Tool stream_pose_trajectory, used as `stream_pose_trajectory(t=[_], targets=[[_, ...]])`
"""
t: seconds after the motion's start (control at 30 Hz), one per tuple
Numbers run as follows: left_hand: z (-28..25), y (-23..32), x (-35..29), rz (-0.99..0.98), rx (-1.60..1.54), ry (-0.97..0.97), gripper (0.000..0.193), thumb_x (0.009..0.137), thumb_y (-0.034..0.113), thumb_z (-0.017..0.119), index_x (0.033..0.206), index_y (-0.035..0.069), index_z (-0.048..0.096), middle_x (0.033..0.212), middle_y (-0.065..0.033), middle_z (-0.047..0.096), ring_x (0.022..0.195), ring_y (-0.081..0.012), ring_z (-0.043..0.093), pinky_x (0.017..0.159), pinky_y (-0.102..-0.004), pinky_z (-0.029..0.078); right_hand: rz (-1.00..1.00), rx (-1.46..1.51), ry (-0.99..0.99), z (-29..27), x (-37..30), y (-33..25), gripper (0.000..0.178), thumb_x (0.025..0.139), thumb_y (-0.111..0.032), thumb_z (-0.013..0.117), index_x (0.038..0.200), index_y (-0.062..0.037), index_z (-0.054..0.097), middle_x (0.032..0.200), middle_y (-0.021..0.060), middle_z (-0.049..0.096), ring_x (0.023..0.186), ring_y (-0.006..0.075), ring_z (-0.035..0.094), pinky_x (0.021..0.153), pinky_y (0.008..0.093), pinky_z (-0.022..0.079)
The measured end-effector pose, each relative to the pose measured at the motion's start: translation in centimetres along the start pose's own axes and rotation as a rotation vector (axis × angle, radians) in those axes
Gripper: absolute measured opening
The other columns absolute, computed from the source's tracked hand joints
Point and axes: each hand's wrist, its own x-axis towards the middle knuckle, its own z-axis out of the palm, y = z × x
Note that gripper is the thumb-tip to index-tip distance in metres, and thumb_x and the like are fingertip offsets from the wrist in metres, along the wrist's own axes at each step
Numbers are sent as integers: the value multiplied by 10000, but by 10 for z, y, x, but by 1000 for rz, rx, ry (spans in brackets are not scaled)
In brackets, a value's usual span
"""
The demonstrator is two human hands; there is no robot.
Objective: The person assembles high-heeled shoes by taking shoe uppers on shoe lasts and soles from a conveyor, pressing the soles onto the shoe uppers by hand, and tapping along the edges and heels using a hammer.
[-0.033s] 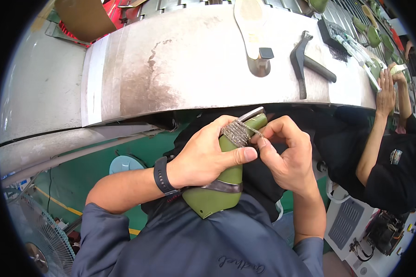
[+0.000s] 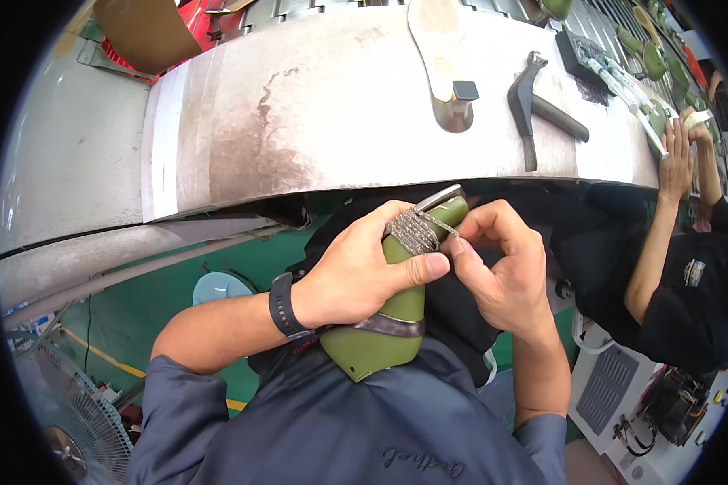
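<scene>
A green shoe upper on a last (image 2: pixel 402 304) lies tilted over my lap, its pointed end toward me. My left hand (image 2: pixel 344 279) is wrapped round its left side, thumb across the top. Several turns of thin grey-brown speckled cord (image 2: pixel 413 234) bind the shoe's far part. From these turns a strand runs to the fingertips of my right hand (image 2: pixel 505 263), which pinches it beside the shoe. A flat metal piece (image 2: pixel 440 196) sticks out at the far end. Nearer me, a dark shiny strap (image 2: pixel 396 325) crosses the upper. My left palm hides part of the cord.
On the bench (image 2: pixel 332 105) ahead lie a pale sole with a heel (image 2: pixel 433 52), dark lasting pincers (image 2: pixel 526 105) and a black box (image 2: pixel 578 61). A co-worker's hands (image 2: pixel 675 166) work at the right. A fan (image 2: pixel 89 416) and a round light-blue seat (image 2: pixel 218 288) stand lower left.
The strand between the wound cord and my right fingertips sits slightly higher. Both hands and the shoe upper have hardly moved.
</scene>
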Motion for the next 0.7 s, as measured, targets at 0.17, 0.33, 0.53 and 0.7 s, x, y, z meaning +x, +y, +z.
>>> stream_pose_trajectory(t=[0.17,0.33,0.53,0.7], targets=[[-3,-4,2,-31,-301,-22,443,1086,430,606,1255,20,614,1056,-20,682,939,-80,613,846,-265,517,-29,-10,25,6,-6,13,197,833,3,797,975,22,662,827,85,698,736,158,666,722,295,560],[1,-6,3,24,-455,-20,507,1104,457,548,1359,20,583,1100,-27,676,921,-63,595,826,-247,513,-162,-81,98,15,-4,6,217,795,-6,849,953,1,699,833,89,691,731,202,675,682,315,555],[-6,-13,2,-35,-351,-11,537,1110,499,507,1350,27,589,1107,-16,663,911,-53,587,804,-240,509,-320,-279,11,7,6,7,171,781,23,780,897,-24,663,826,112,648,734,317,647,629,406,526],[-2,-11,3,-44,-379,-4,524,1110,488,509,1353,30,585,1089,-14,663,903,-46,588,778,-230,513,-402,-509,29,7,7,2,207,779,-1,771,914,-33,618,831,103,639,755,305,649,621,408,526]])
